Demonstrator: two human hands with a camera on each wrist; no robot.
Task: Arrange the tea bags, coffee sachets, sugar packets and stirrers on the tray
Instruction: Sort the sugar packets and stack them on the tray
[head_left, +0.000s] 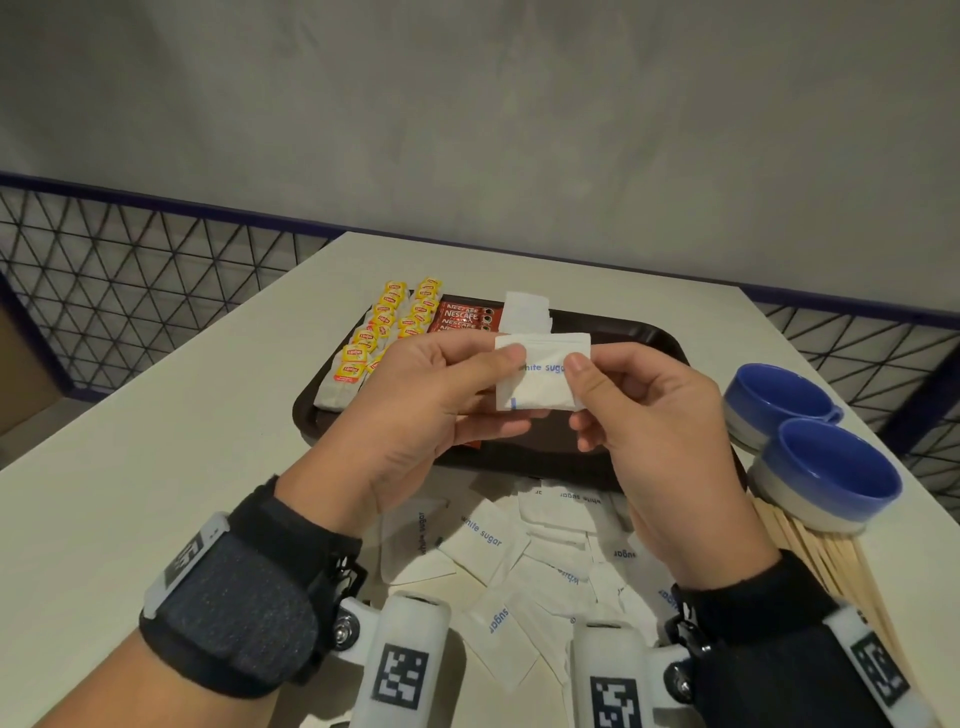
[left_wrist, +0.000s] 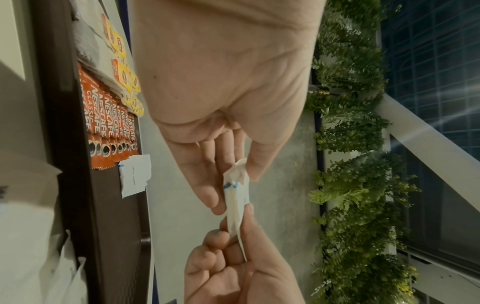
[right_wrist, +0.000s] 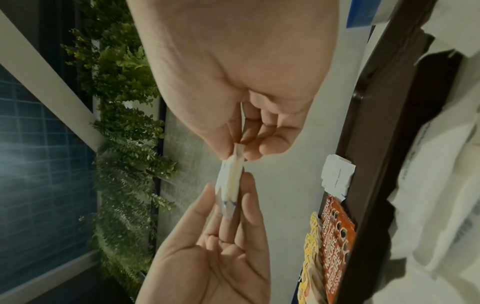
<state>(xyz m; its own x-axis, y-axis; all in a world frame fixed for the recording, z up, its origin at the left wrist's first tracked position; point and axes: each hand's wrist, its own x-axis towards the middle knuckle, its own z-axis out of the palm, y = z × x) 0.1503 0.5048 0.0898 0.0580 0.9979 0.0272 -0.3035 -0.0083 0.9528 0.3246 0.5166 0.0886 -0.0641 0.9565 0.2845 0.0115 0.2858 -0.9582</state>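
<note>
Left hand (head_left: 441, 395): thumb on the front face and fingers behind, pinching the left edge of a white sugar packet (head_left: 543, 371). Right hand (head_left: 649, 410): thumb and forefinger pinching the right edge of the same packet, the other fingers curled loosely beneath. The packet, printed "white sugar" in blue, is held flat-on to the wearer, raised above the near half of the tray. The wrist views show it edge-on between the two sets of fingers; it may be more than one packet pressed together, which cannot be told.

Tray (head_left: 660, 345): dark brown, rectangular, lying on a pale table (head_left: 156, 415). Along its left end, two rows of Lipton tea bags (head_left: 382, 332) with yellow tags, overlapping like tiles. Just right of these, a fanned row of red Nescafé sachets (head_left: 462, 317). Right of the sachets, at the far rim, a small stack of white sugar packets (head_left: 527, 309).

Table, near the wearer, in front of the tray: a loose heap of white sugar packets (head_left: 519, 561), lying at all angles and overlapping. To the right of the heap, a bundle of wooden stirrers (head_left: 831, 561). Just beyond the stirrers, two blue-and-white cups (head_left: 826, 473), touching one another, beside the tray's right end.

Both wrists carry black straps with marker-tagged camera mounts.
</note>
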